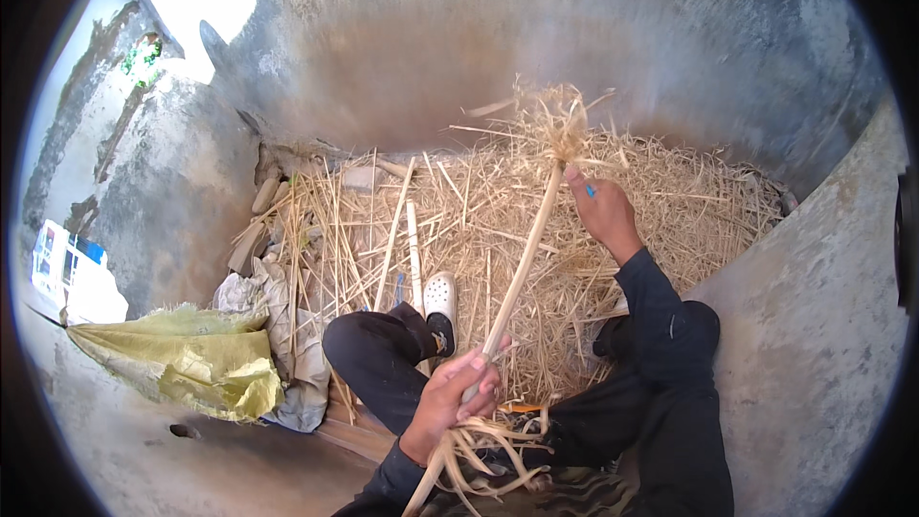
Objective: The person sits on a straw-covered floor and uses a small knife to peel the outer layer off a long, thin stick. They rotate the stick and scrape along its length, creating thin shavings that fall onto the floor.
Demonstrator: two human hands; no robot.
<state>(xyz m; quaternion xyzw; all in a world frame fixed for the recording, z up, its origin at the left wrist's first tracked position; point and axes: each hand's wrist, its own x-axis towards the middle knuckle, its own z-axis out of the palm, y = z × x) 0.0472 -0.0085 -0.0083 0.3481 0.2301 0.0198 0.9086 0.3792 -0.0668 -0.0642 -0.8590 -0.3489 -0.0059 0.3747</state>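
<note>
I look down at a seated person stripping a long pale stalk (522, 268) over a floor heaped with dry straw (661, 201). My view shows the left hand (458, 397) closed in a fist around the stalk's lower end, where loose peeled fibres (488, 450) curl. The right hand (601, 209) pinches the frayed top. The stalk looks light, dry and stiff, likely brittle; I judge it best held near each end.
</note>
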